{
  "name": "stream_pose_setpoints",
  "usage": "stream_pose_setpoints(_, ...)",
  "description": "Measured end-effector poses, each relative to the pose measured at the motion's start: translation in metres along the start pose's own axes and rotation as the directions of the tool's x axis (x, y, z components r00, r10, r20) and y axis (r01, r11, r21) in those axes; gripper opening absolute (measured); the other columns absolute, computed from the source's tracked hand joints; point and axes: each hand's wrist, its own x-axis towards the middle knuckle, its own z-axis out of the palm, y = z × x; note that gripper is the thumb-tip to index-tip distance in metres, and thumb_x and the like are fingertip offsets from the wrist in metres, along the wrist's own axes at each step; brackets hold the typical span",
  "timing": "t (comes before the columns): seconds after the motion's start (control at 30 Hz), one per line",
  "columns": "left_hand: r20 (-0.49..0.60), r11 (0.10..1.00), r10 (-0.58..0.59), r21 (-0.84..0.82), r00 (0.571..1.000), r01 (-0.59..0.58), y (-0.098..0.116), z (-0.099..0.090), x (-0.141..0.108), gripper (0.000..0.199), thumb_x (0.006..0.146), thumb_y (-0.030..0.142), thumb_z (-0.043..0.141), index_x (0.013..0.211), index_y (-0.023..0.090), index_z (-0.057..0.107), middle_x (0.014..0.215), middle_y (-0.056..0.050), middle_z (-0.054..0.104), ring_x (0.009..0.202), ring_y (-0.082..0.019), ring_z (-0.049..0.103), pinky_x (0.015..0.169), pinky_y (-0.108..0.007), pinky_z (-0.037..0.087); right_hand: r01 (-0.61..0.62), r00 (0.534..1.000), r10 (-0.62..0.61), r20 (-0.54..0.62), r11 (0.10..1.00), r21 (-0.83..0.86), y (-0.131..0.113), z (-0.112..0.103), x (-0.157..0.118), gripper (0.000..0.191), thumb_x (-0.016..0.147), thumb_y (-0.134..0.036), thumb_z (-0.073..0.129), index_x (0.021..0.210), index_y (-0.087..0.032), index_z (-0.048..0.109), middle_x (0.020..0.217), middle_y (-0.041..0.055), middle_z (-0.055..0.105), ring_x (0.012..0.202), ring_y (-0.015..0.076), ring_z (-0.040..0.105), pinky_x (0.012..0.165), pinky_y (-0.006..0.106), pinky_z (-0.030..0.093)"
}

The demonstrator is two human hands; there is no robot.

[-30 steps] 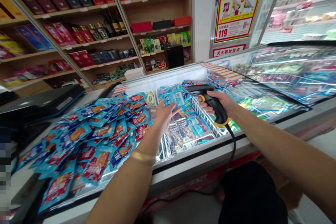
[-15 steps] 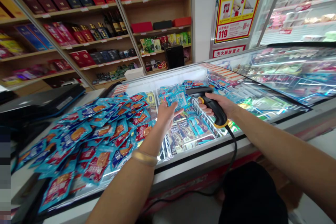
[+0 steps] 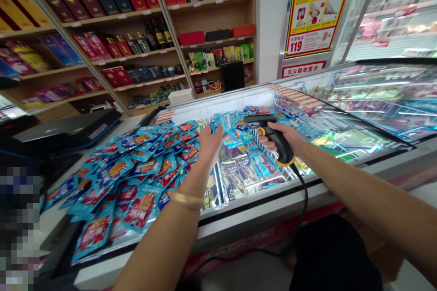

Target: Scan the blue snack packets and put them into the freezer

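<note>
My right hand (image 3: 285,138) is wrapped round the grip of a black and yellow barcode scanner (image 3: 278,141), its head pointing left over the chest freezer (image 3: 239,218). To the left of it, my left hand (image 3: 210,143) is closed at the fingertips on a small light-blue snack packet (image 3: 218,122), partly hidden by the fingers. Similar blue and red packets (image 3: 143,168) lie in a large heap left of that arm. More loose packets (image 3: 239,132) lie beyond the left hand, short of the scanner. Below them are dark-wrapped ice creams (image 3: 237,175) in a white wire basket.
The scanner's black cable (image 3: 304,195) hangs over the freezer's front edge. A dark machine (image 3: 75,129) stands on the counter at left. Shelves of boxes and bottles (image 3: 157,34) line the back wall, with a fire-safety poster (image 3: 312,13) right of them.
My left hand has moved slightly left with its packet, away from the scanner. The scanner stays in my right hand. The view has shifted a little left.
</note>
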Motion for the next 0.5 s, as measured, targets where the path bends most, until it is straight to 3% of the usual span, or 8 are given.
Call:
stream_pose_setpoints(0.07, -0.005, 0.948, 0.192, 0.259, 0.981, -0.185, 0.013, -0.026, 0.01, 0.019, 0.081, 0.024, 0.055, 0.093, 0.018, 0.068, 0.087, -0.001, 0.069, 0.089, -0.018, 0.065, 0.089, -0.036, 0.056, -0.015, 1.0, 0.015, 0.016, 1.0, 0.016, 0.005, 0.01, 0.009, 0.019, 0.086, -0.035, 0.058, 0.088, -0.016, 0.053, 0.069, 0.0017, 0.052, 0.05, 0.0101, 0.043, 0.043, 0.021, 0.04)
stream_pose_setpoints(0.13, 0.016, 0.786, 0.356, 0.535, 0.934, -0.309, 0.029, -0.061, 0.019, 0.031, 0.082, 0.024, 0.051, 0.107, 0.018, 0.069, 0.104, -0.005, 0.072, 0.105, -0.022, 0.064, 0.097, -0.036, 0.051, -0.03, 0.998, 0.029, 0.049, 0.999, 0.024, 0.011, 0.023, 0.02, 0.019, 0.086, -0.034, 0.058, 0.087, -0.016, 0.054, 0.068, 0.0017, 0.052, 0.05, 0.0099, 0.044, 0.043, 0.02, 0.041)
stream_pose_setpoints(0.2, 0.03, 0.589, 0.459, 0.738, 0.888, -0.329, 0.045, -0.099, 0.026, 0.038, 0.085, 0.025, 0.047, 0.115, 0.019, 0.068, 0.117, -0.006, 0.07, 0.113, -0.023, 0.062, 0.104, -0.037, 0.045, -0.051, 0.995, 0.048, 0.085, 0.998, 0.03, 0.019, 0.038, 0.033, 0.019, 0.086, -0.034, 0.057, 0.086, -0.016, 0.054, 0.068, 0.0016, 0.053, 0.05, 0.0094, 0.044, 0.044, 0.019, 0.041)
stream_pose_setpoints(0.3, 0.083, 0.336, 0.525, 0.894, 0.847, -0.297, 0.062, -0.153, 0.033, 0.042, 0.087, 0.026, 0.041, 0.122, 0.019, 0.066, 0.126, -0.007, 0.066, 0.12, -0.024, 0.058, 0.108, -0.037, 0.041, -0.095, 0.988, 0.089, 0.128, 0.995, 0.038, 0.032, 0.061, 0.051, 0.02, 0.088, -0.035, 0.055, 0.087, -0.016, 0.054, 0.067, 0.0016, 0.053, 0.049, 0.0094, 0.045, 0.043, 0.019, 0.041)
stream_pose_setpoints(0.37, 0.118, 0.195, 0.453, 0.954, 0.884, -0.228, 0.066, -0.18, 0.035, 0.044, 0.088, 0.031, 0.042, 0.124, 0.018, 0.065, 0.133, -0.01, 0.062, 0.123, -0.027, 0.057, 0.108, -0.039, 0.041, -0.119, 0.983, 0.112, 0.147, 0.992, 0.041, 0.04, 0.073, 0.061, 0.02, 0.089, -0.035, 0.054, 0.087, -0.015, 0.054, 0.067, 0.0015, 0.053, 0.049, 0.0092, 0.044, 0.044, 0.019, 0.041)
stream_pose_setpoints(0.43, 0.149, 0.039, 0.254, 0.986, 0.956, -0.164, 0.066, -0.197, 0.035, 0.047, 0.087, 0.042, 0.046, 0.123, 0.018, 0.065, 0.137, -0.013, 0.059, 0.125, -0.032, 0.055, 0.109, -0.048, 0.039, -0.139, 0.979, 0.131, 0.158, 0.99, 0.039, 0.046, 0.082, 0.068, 0.021, 0.09, -0.035, 0.053, 0.088, -0.015, 0.054, 0.066, 0.0015, 0.053, 0.048, 0.009, 0.044, 0.044, 0.019, 0.041)
stream_pose_setpoints(0.5, 0.167, -0.102, 0.067, 0.982, 0.984, -0.16, 0.063, -0.205, 0.033, 0.055, 0.087, 0.053, 0.046, 0.126, 0.018, 0.062, 0.14, -0.015, 0.056, 0.129, -0.036, 0.05, 0.11, -0.057, 0.033, -0.154, 0.975, 0.146, 0.166, 0.988, 0.033, 0.05, 0.086, 0.071, 0.021, 0.09, -0.036, 0.053, 0.089, -0.015, 0.055, 0.067, 0.0017, 0.054, 0.049, 0.0092, 0.045, 0.044, 0.019, 0.041)
